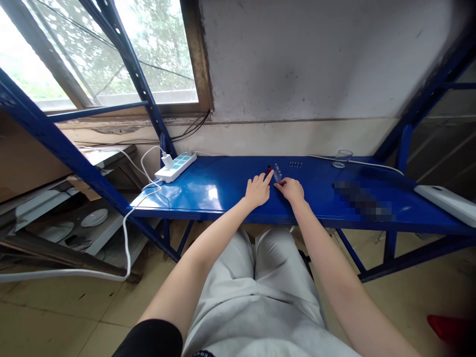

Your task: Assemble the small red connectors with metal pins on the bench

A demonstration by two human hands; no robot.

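Observation:
Both my hands rest on the blue metal shelf (223, 186) in front of me. My left hand (257, 189) has its fingers stretched forward, the fingertips beside a small red and black object (268, 169). My right hand (290, 190) is curled, its fingers pinched near a cluster of small clear pieces (277, 173); what it holds, if anything, is too small to make out. A short row of tiny dark pieces (295, 164) lies a little farther back.
A white power strip (175, 166) with a plugged-in charger and white cable lies at the shelf's back left. A clear glass (342, 158) stands at the back right, a white device (446, 202) at the far right. Blue uprights frame both sides.

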